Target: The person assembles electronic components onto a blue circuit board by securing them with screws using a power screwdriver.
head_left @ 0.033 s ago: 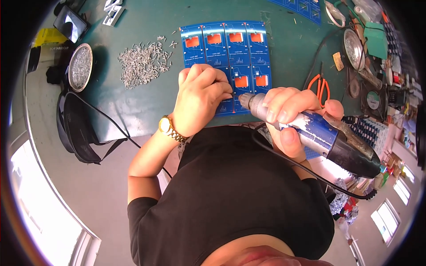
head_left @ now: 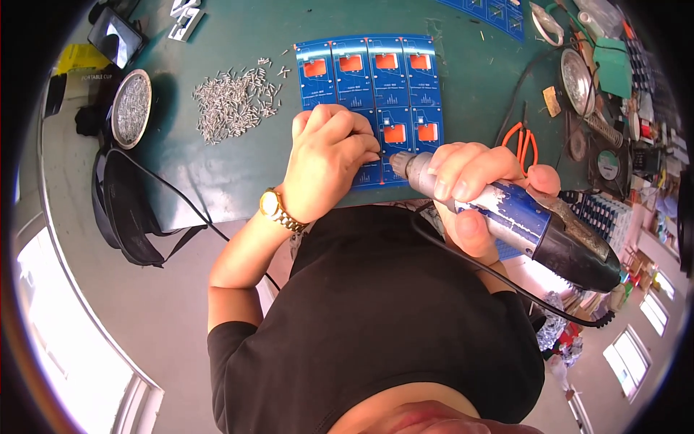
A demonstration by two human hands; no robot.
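A panel of blue circuit boards (head_left: 388,85) with orange rectangles lies at the table's near edge. My left hand (head_left: 330,152), with a gold watch on its wrist, reaches over the panel's near left part. Its fingers are curled and pinched together close to the boards; what they hold, if anything, is hidden. In my right hand (head_left: 473,173) is a blue and silver corded electric screwdriver (head_left: 510,217), fingers wrapped round its body. The tool slants, its grey nose beside my left fingertips, above the near boards. Its bit cannot be made out.
Loose small screws (head_left: 235,103) form a pile left of the panel. Further left stand a round dish (head_left: 131,110) of small metal pieces and a black bag (head_left: 130,210). Orange-handled pliers (head_left: 522,141) and another metal dish (head_left: 576,76) lie at right. The screwdriver's black cord (head_left: 535,295) hangs before me.
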